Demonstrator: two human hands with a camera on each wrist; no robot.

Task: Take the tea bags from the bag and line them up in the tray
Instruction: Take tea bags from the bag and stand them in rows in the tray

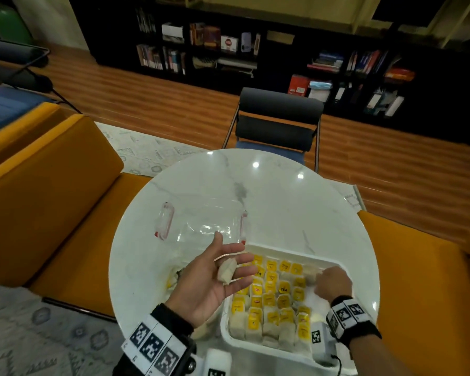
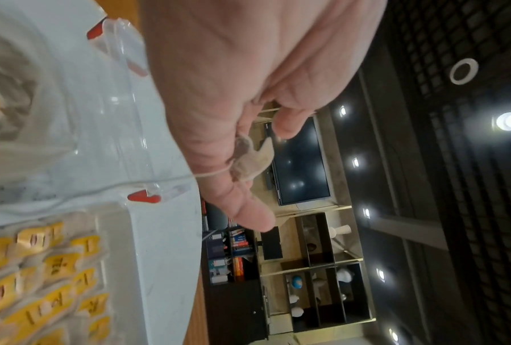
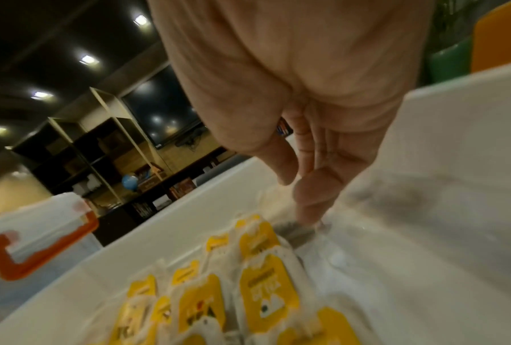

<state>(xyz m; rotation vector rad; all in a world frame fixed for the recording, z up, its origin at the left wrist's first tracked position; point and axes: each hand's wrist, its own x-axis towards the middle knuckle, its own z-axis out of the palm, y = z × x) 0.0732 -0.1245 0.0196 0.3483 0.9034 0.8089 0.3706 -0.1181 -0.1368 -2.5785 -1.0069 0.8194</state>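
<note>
a round white marble table (image 1: pixel 269 191) stands on a pale patterned rug (image 1: pixel 152 150) over a wood floor. orange sofas (image 1: pixel 52 185) flank it left and right, and a dark chair (image 1: pixel 278 118) is pushed in at the far side. behind runs a long black bookshelf (image 1: pixel 255 50) with books and boxes. the wrist views show round ceiling lights and a dark screen (image 2: pixel 301 163) on the wall.

the clear bag (image 1: pixel 204 226), with red marks at its corners, lies flat on the table just beyond the white tray (image 1: pixel 342 263), its near edge beside the tray's far left corner. the tray sits at the table's near edge and is mostly filled with tea bags (image 1: pixel 269 297) in overlapping rows: pale paper pouches, each topped with a yellow tag, some reading "tea". the tray's right side is bare.

the left hand (image 1: pixel 215 278) hovers palm up over the tray's left edge, fingers spread and relaxed, with one loose tea bag (image 1: pixel 227 271) lying across them; its string (image 2: pixel 211 174) loops over a finger. the right hand (image 1: pixel 333 283) reaches down into the tray's far right part, straight fingertips (image 3: pixel 310 210) touching a tea bag at the end of the back row, gripping nothing.
</note>
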